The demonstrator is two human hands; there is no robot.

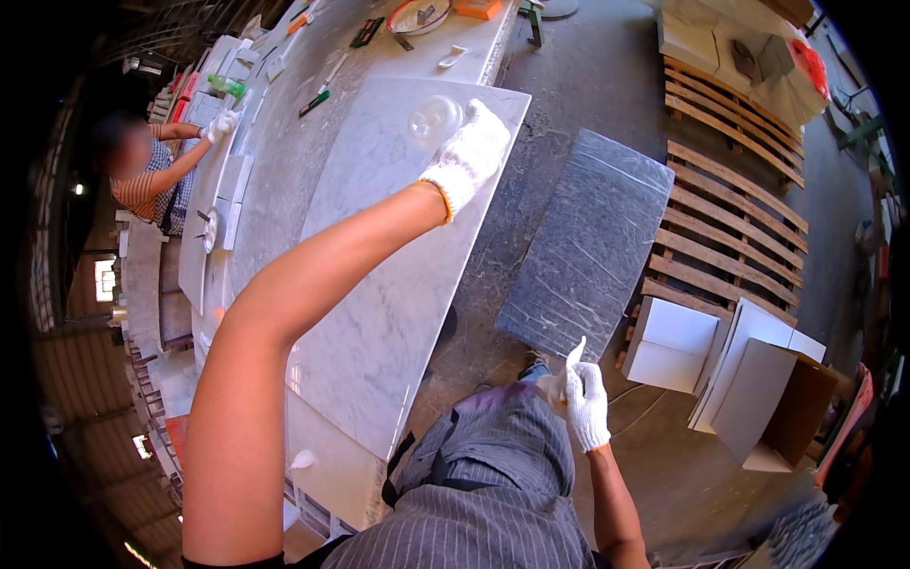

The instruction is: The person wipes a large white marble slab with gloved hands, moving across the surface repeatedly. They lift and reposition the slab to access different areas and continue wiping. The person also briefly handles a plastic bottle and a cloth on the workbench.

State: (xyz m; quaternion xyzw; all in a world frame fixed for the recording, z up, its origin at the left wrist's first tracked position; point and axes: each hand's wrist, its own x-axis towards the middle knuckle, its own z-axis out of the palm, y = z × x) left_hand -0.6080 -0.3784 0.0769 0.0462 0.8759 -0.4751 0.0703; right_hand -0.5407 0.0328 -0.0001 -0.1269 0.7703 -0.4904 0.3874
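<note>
My left hand (471,152), in a white glove, reaches far out over a white marble slab (379,284) on the long workbench and grips a clear round plastic container (434,119) near the slab's far corner. My right hand (580,394), also gloved, hangs low by my hip, beside my grey striped clothing; its fingers are loosely apart, one pointing up, with nothing in them.
A grey stone slab (590,247) lies on the concrete floor to the right of the bench. Wooden pallets (730,228) and white tiles (673,343) stand beyond it. Another person (152,175) in gloves works at the bench's left side. Tools and a tray (417,14) lie at the far end.
</note>
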